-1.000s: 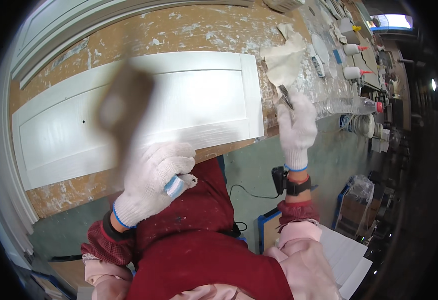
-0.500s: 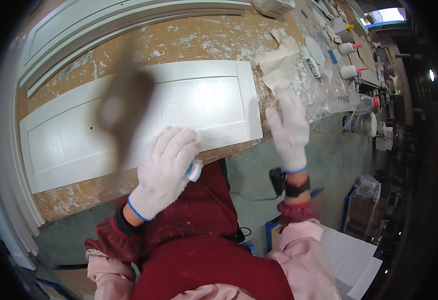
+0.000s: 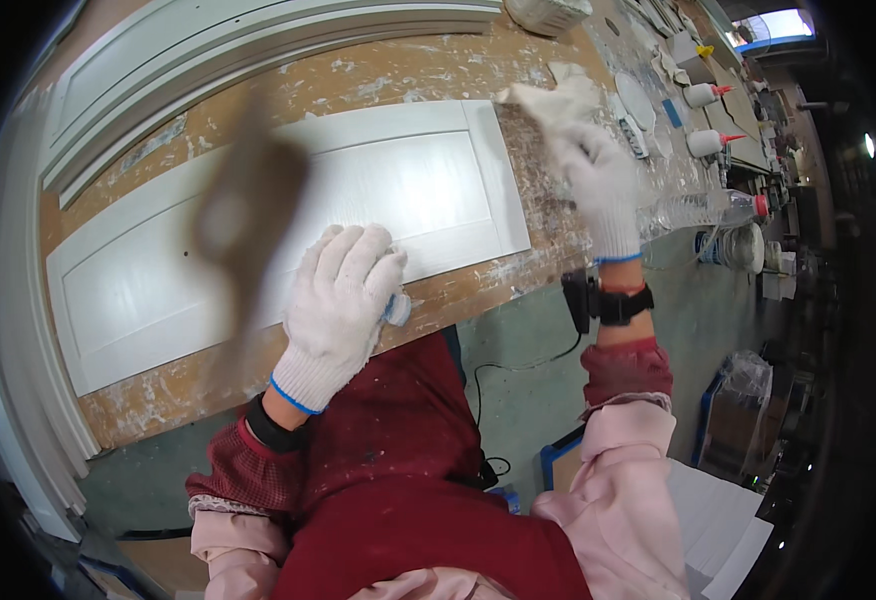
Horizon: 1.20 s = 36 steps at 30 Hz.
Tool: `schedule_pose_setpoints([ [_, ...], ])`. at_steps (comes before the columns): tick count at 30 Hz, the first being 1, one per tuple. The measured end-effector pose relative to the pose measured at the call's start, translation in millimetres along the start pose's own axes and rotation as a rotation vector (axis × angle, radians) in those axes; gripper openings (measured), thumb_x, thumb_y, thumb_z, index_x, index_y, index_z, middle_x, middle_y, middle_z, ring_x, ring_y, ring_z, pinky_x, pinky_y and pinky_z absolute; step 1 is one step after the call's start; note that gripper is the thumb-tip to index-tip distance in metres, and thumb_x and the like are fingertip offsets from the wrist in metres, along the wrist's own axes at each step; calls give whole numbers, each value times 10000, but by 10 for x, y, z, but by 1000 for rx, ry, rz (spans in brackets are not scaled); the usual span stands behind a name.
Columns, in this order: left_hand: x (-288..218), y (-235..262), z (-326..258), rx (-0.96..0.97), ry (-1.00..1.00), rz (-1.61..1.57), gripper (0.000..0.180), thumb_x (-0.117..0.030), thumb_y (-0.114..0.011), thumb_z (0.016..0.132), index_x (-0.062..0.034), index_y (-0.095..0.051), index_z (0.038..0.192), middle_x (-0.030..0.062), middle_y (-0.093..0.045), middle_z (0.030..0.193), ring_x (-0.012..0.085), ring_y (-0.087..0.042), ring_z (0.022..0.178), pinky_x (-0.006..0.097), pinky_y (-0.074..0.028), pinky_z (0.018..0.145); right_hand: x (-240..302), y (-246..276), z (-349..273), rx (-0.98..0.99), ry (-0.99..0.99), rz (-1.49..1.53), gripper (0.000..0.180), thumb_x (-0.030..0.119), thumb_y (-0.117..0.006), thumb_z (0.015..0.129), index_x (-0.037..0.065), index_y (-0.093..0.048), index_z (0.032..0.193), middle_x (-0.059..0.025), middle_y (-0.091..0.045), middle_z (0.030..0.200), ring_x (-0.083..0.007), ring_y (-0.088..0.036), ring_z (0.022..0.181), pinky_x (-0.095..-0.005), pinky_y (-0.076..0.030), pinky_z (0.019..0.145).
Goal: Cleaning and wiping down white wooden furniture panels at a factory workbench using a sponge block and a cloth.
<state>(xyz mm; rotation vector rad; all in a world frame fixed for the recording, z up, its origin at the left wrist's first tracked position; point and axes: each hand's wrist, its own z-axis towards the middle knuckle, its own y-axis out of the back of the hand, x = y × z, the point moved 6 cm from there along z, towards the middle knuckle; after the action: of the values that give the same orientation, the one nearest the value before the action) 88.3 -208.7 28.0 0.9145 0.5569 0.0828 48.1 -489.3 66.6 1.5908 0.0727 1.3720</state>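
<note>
A long white panel [image 3: 428, 190] with a recessed frame lies on the workbench. My left hand [image 3: 343, 290], in a white knitted glove, rests at its near edge with fingers curled. A small white-and-blue thing [image 3: 396, 310] sticks out beside that palm; most of it is hidden, so its kind cannot be told. My right hand [image 3: 603, 185], gloved too, is beyond the panel's right end, its fingers closed on a crumpled cream cloth [image 3: 563, 100]. The fingertips are partly lost in the cloth.
More white panels [image 3: 258, 50] lie along the bench's far side. On the right are glue bottles [image 3: 703, 143] with red tips, a clear plastic bottle [image 3: 703, 208] and a jar [image 3: 743, 247]. A blurred brown shape [image 3: 248, 210] hangs close before the camera, hiding part of the panel.
My right hand has moved farther away and slightly right, and has closed on the cloth, which is now more bunched. My left hand has shifted slightly away from me. The panel's right end appears slightly higher.
</note>
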Motion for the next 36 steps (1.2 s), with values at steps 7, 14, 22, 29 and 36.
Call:
schedule_pose_setpoints([
  [7, -1, -32, 57, 14, 33, 36, 337, -97, -686, 681, -105, -616, 1010, 48, -592, 1133, 278, -582, 1045, 401, -478, 888, 81, -348, -635, 302, 185, -120, 249, 99, -613, 860, 56, -677, 1097, -124, -664, 884, -232, -637, 801, -352, -508, 725],
  [14, 56, -97, 32, 78, 62, -27, 350, -102, -711, 680, -105, -632, 1022, 41, -600, 1152, 278, -584, 1054, 385, -484, 871, 239, -513, -609, 244, 449, -364, 176, 45, -627, 792, 72, -642, 966, -143, -588, 854, -354, -595, 773, -418, -491, 674],
  [22, 17, -101, 9, 29, 38, -26, 349, -77, -706, 681, -116, -632, 1019, 37, -607, 1145, 266, -588, 1068, 376, -486, 858, 231, -529, -647, 218, 545, -443, 163, 101, -597, 840, 82, -658, 990, -141, -603, 772, -333, -613, 729, -431, -505, 665],
  [29, 68, -113, 2, 49, 82, -23, 384, -69, -704, 677, -128, -619, 1047, 29, -603, 1152, 272, -582, 1086, 383, -484, 881, 148, -535, -654, 185, 435, -404, 185, 59, -592, 840, 74, -666, 1009, -151, -625, 840, -316, -623, 760, -391, -500, 670],
  [36, 33, -83, 5, 56, 77, -54, 391, -67, -693, 671, -131, -612, 1049, 23, -594, 1153, 264, -578, 1084, 381, -482, 885, 170, -513, -276, 65, 504, -324, 165, 100, -635, 848, 53, -675, 1002, -152, -645, 844, -295, -623, 739, -388, -504, 720],
])
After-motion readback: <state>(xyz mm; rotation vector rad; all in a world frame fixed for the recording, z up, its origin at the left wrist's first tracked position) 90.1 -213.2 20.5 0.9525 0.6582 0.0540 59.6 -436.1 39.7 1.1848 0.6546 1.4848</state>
